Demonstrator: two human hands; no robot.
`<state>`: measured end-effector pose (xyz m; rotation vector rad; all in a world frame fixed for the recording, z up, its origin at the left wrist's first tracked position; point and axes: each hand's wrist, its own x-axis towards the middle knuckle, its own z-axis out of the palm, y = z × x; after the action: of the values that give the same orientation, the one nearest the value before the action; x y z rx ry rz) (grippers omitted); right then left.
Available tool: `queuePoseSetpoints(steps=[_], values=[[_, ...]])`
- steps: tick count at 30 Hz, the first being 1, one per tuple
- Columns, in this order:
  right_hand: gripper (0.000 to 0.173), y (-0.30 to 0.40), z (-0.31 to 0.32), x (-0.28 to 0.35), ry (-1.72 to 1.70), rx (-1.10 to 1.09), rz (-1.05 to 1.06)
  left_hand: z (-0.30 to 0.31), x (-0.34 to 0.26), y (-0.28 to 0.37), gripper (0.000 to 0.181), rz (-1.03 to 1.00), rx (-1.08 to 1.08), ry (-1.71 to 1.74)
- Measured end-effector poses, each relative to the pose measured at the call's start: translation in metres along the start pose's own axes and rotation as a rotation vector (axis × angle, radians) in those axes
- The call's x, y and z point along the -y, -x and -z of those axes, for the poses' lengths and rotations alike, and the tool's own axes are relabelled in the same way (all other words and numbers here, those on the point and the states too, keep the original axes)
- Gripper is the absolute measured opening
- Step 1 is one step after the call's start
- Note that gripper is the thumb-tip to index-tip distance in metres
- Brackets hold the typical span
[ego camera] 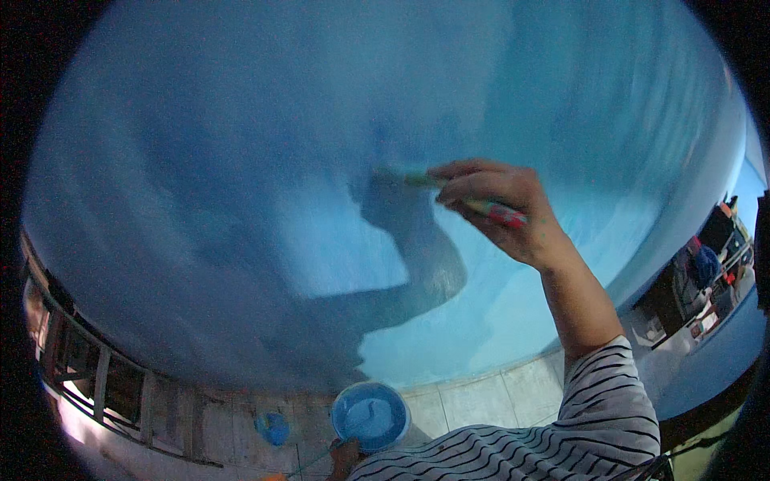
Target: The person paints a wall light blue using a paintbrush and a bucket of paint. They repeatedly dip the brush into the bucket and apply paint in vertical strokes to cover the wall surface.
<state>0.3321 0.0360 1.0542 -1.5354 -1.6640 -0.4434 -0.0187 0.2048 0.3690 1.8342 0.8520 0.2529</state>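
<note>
My right hand (pixel 496 201) is raised in front of a blue painted wall (pixel 337 240), closed around the handle of a paintbrush (pixel 421 178). The brush points left, and its blurred head is at or close to the wall. Shadows of an arm and body fall across the paint. Low in the picture, my left hand (pixel 346 454) is at the near rim of a round blue bucket (pixel 370 415) that holds light blue paint. Its fingers are partly hidden, so its exact hold is unclear.
Pale floor tiles (pixel 475 400) run along the wall's foot. A small blue object (pixel 272 428) lies left of the bucket, with an orange item (pixel 274 477) nearer. A framed railing (pixel 102 385) stands at left. Cluttered belongings (pixel 707 264) sit beyond a low blue wall (pixel 710 367) at right.
</note>
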Motion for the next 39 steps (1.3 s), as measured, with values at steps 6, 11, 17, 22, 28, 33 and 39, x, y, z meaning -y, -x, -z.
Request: queuePoseSetpoints(steps=[6, 11, 17, 22, 28, 33, 39], values=[[0.024, -0.014, -0.049, -0.008, 0.653, -0.126, 0.402, 0.018, -0.024, -0.009, 0.016, 0.113, -0.012, 0.119], [0.026, 0.049, -0.111, 0.004, 0.664, 0.263, 0.188, 0.026, -0.023, -0.031, 0.015, 0.107, 0.011, 0.124], [0.026, -0.011, -0.083, 0.033, 0.47, -0.041, 0.222, 0.039, -0.018, -0.043, 0.014, 0.114, 0.003, 0.102], [0.029, -0.053, -0.069, 0.001, 0.789, -0.208, 0.428, 0.038, -0.021, -0.049, 0.014, 0.076, 0.001, 0.09], [0.029, 0.049, -0.125, -0.002, 0.579, 0.19, 0.202, 0.033, -0.014, -0.039, 0.014, 0.037, -0.016, 0.058], [0.024, 0.109, -0.17, -0.019, 0.306, 0.62, -0.107, 0.025, 0.028, -0.025, 0.015, -0.111, -0.039, -0.059], [0.018, 0.042, -0.121, -0.039, 0.126, 0.437, -0.126, -0.008, 0.124, -0.032, 0.019, -0.184, 0.038, -0.082]])
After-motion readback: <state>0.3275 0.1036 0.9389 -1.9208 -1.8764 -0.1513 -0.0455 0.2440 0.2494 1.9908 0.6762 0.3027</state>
